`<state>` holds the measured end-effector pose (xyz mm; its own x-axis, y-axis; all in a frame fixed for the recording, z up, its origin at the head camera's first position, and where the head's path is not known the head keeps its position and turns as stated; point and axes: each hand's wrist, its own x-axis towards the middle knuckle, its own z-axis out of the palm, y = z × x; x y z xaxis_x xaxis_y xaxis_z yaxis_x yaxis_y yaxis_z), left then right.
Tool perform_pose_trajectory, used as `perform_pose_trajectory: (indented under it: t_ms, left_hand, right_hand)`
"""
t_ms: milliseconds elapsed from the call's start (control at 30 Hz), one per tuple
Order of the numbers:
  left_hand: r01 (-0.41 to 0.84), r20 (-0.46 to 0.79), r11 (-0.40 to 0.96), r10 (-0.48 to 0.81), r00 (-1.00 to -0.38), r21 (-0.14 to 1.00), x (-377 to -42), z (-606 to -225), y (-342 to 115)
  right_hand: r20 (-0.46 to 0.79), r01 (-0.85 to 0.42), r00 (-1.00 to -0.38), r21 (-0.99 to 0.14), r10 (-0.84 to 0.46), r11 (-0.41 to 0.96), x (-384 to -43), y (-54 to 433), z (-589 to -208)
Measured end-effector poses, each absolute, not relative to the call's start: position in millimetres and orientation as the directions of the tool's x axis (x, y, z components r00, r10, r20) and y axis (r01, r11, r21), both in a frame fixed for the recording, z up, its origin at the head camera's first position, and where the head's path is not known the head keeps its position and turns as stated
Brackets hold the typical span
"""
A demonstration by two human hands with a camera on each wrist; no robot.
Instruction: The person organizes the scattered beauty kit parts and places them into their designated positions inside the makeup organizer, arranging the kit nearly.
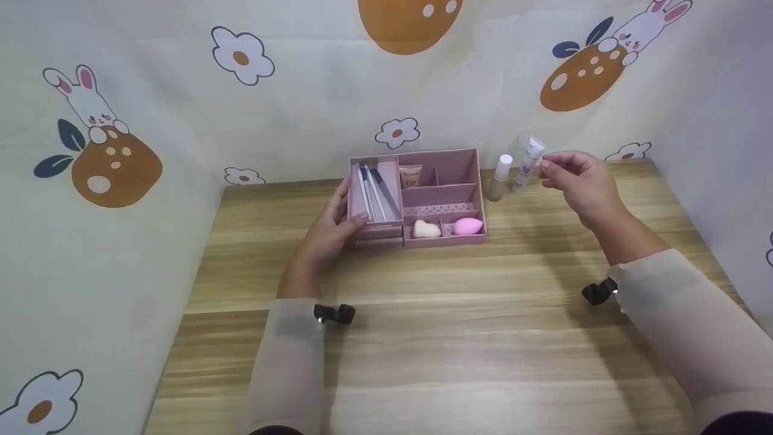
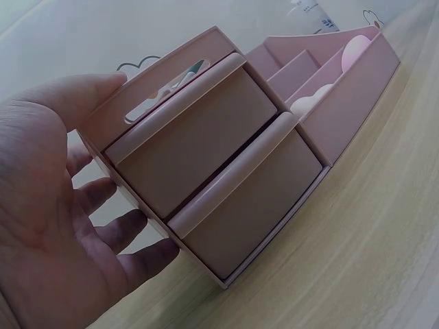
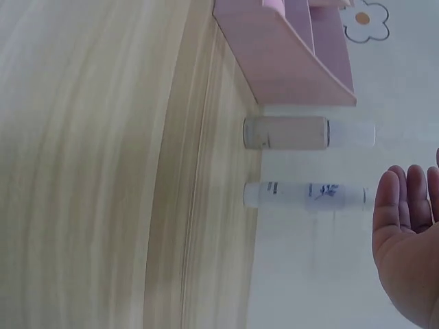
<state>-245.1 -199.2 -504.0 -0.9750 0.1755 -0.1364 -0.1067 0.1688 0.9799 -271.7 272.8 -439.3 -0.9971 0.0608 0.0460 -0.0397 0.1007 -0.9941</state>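
A pink desk organizer (image 1: 444, 241) stands at the back of the table. My left hand (image 1: 329, 232) holds its left side, thumb at the upper front edge; the left wrist view shows the fingers (image 2: 130, 233) against the side wall. Makeup brushes (image 1: 375, 190) lie in the top left compartment. To the organizer's right stand a beige bottle (image 1: 500, 178) with a white cap and, beside it, a slim white tube (image 1: 527, 166). My right hand (image 1: 583, 181) is at the tube's upper end, fingers loosely bent; whether they touch it I cannot tell.
The organizer also holds a small beige tube (image 1: 411, 176), a cream sponge (image 1: 426, 229) and a pink sponge (image 1: 468, 226). Two drawers (image 2: 206, 130) face forward below the brushes. A patterned backdrop (image 1: 314, 115) rises directly behind the wooden table (image 1: 423, 338).
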Motion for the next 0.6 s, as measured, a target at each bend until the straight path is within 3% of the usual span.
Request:
perform_pose_trajectory:
  t_ms: [233, 600]
  left_hand:
    - [-0.111, -0.136, 0.137, 0.187, -0.973, 0.984, -246.3, -504.5, -199.2]
    - [-0.111, -0.139, 0.152, 0.184, -0.973, 0.982, -246.3, -504.0, -199.8]
  right_hand:
    - [0.016, -0.012, -0.992, -1.000, 0.128, 0.029, -289.5, 288.4, -444.1]
    - [-0.064, 0.085, -0.990, -0.983, 0.128, 0.164, -309.1, 291.4, -451.7]
